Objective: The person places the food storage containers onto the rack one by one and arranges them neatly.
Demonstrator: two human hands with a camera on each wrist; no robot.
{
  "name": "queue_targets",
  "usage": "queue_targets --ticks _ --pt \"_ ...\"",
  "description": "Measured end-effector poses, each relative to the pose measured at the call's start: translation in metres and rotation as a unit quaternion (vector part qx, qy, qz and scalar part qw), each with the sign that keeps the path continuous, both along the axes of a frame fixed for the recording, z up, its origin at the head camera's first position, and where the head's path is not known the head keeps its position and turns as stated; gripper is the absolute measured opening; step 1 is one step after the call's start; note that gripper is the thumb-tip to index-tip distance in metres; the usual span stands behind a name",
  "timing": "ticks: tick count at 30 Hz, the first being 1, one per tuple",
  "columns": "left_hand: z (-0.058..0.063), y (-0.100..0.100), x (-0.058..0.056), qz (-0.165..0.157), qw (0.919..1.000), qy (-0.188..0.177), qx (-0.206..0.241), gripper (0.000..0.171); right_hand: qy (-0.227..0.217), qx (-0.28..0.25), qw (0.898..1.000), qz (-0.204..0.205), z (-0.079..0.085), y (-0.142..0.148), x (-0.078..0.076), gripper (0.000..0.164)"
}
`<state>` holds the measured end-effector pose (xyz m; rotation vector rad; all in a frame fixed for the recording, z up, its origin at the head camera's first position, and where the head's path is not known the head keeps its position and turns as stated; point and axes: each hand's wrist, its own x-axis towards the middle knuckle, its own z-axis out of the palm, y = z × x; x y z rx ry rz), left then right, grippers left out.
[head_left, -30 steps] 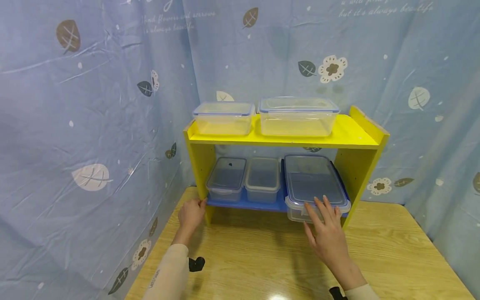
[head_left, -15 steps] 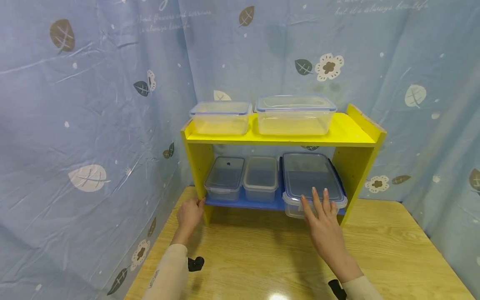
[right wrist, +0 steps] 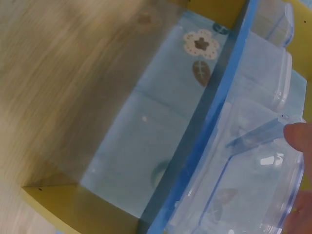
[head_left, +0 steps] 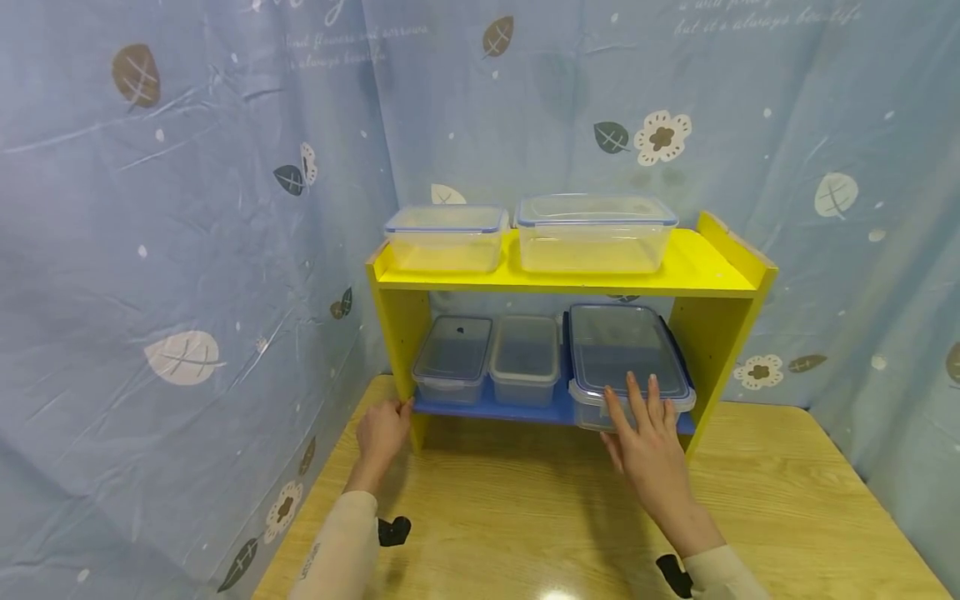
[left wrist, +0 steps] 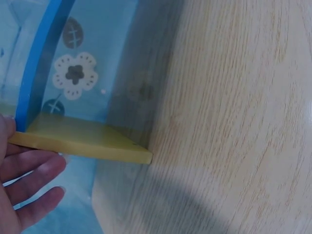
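A yellow two-tier shelf (head_left: 570, 289) with a blue lower board (head_left: 465, 409) stands on the table. At its left end my left hand (head_left: 384, 433) grips the side panel's front edge; in the left wrist view the thumb and fingers lie on opposite sides of the yellow panel (left wrist: 87, 146). My right hand (head_left: 651, 458) rests its outstretched fingers on the front of a large clear lidded food container (head_left: 622, 342) with a blue-rimmed lid. This container sits at the right end of the lower board. In the right wrist view only some fingertips show, against the container (right wrist: 243, 190).
Two smaller food containers stand left of the large one: one with a dark-rimmed lid (head_left: 452, 354), one with a pale rim (head_left: 525, 354). On the top tier are two more lidded containers, a smaller one (head_left: 446, 242) and a larger one (head_left: 596, 237). Patterned blue curtains (head_left: 225, 208) surround the wooden table (head_left: 487, 517).
The large container has slid back deeper onto the lower board, with my right hand following it forward. My left hand keeps its grip on the shelf's side panel.
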<state>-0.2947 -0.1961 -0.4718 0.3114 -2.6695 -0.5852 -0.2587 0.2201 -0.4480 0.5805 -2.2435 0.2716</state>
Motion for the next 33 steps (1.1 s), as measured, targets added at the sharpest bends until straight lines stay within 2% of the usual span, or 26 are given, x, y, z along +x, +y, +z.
queue_targets --ticks 4,8,12,15,17,22,25,28,30,33 --pt "0.001 -0.001 -0.002 -0.001 1.0 0.001 0.0 0.044 -0.012 -0.033 0.999 -0.006 -0.007 0.001 0.006 0.07" --pt "0.002 -0.006 -0.001 -0.006 1.0 -0.003 0.005 0.043 0.012 -0.103 0.994 0.018 -0.017 0.006 0.01 0.068" --pt "0.003 -0.016 0.003 -0.041 0.9984 -0.034 0.021 0.039 0.057 -0.167 0.983 0.043 -0.021 0.024 0.006 0.063" --pt "0.006 -0.026 0.006 -0.072 0.9958 -0.054 0.014 0.036 0.082 -0.202 0.975 0.039 -0.02 0.045 0.001 0.063" --pt "0.009 -0.032 0.007 -0.082 0.9949 -0.058 -0.008 0.045 0.086 -0.214 0.973 0.03 -0.02 0.062 -0.002 0.064" --pt "0.014 -0.044 0.007 -0.099 0.9889 -0.057 -0.094 0.085 0.043 -0.196 0.98 0.01 -0.026 0.102 -0.007 0.071" --pt "0.012 -0.045 0.006 -0.111 0.9828 -0.056 -0.136 0.101 0.004 -0.161 0.987 0.008 -0.026 0.121 -0.013 0.072" --pt "0.01 -0.045 0.006 -0.114 0.9794 -0.057 -0.157 0.112 -0.054 -0.118 0.992 0.002 -0.025 0.136 -0.019 0.069" --pt "0.009 -0.044 0.005 -0.111 0.9779 -0.057 -0.168 0.117 -0.108 -0.089 0.99 -0.013 -0.023 0.145 -0.023 0.073" --pt "0.008 -0.041 0.002 -0.11 0.9762 -0.063 -0.176 0.12 -0.183 -0.056 0.981 -0.041 -0.021 0.158 -0.029 0.083"
